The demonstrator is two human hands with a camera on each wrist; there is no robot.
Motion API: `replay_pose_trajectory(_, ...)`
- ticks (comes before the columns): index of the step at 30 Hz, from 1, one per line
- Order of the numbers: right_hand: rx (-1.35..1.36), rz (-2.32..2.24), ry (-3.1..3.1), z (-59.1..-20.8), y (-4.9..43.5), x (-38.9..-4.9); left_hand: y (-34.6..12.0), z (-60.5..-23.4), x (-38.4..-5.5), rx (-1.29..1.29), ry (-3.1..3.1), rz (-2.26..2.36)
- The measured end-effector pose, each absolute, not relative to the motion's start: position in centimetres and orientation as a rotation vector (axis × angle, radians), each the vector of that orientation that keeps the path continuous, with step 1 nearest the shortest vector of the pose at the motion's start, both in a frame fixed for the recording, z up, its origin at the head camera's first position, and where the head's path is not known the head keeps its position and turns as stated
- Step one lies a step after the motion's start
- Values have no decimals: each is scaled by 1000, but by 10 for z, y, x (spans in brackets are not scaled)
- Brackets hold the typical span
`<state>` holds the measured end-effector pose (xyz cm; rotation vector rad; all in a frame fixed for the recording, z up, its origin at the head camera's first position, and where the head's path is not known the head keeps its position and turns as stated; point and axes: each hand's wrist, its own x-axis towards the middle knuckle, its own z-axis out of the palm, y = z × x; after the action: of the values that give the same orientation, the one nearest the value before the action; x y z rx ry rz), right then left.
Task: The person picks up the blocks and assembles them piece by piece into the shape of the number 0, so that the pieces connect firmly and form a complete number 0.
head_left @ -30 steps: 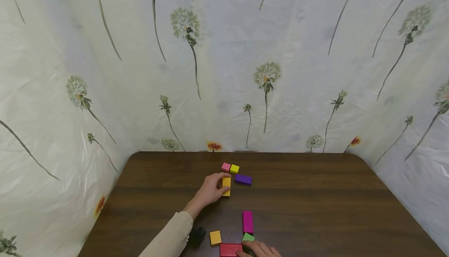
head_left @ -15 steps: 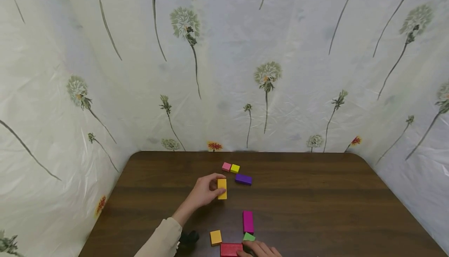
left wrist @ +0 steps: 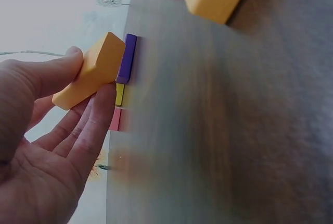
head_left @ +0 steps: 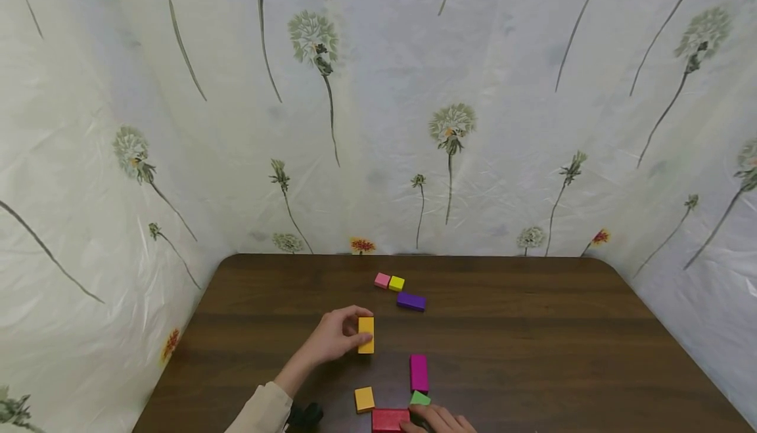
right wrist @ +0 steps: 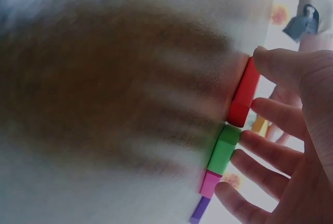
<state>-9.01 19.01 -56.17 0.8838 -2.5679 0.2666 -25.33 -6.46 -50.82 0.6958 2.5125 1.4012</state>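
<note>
Left hand (head_left: 334,340) pinches orange block (head_left: 367,326) short of worktop's far edge (head_left: 503,263), slackening fingertips risking a drop; right hand (head_left: 440,420), loosely spread, touches red block (head_left: 389,420).

The tabletop (head_left: 532,341) is dark brown with streaky grain. The held block (head_left: 367,327) is golden orange, much like the orange square block (head_left: 364,400). A red block (head_left: 389,420), green block (head_left: 419,398), magenta block (head_left: 418,372), purple block (head_left: 411,301), pink block (head_left: 382,280) and yellow block (head_left: 397,283) are each one solid colour. The sleeve (head_left: 260,410) is cream. The whitish sheet (head_left: 378,91) is printed with grey-green dandelions (head_left: 452,122), dark stems (head_left: 449,186) and orange-red flowers (head_left: 363,245).
</note>
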Motion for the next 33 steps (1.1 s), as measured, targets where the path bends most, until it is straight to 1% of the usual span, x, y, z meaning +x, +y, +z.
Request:
replay_pose_trajectory(12,877,288,-2587,-562,189,-89,-69,-516,-241,715,2445,1432)
replay_pose_trajectory(33,893,230,-2622,-557,190,-90,-71,-528,-234,720,2370,1497)
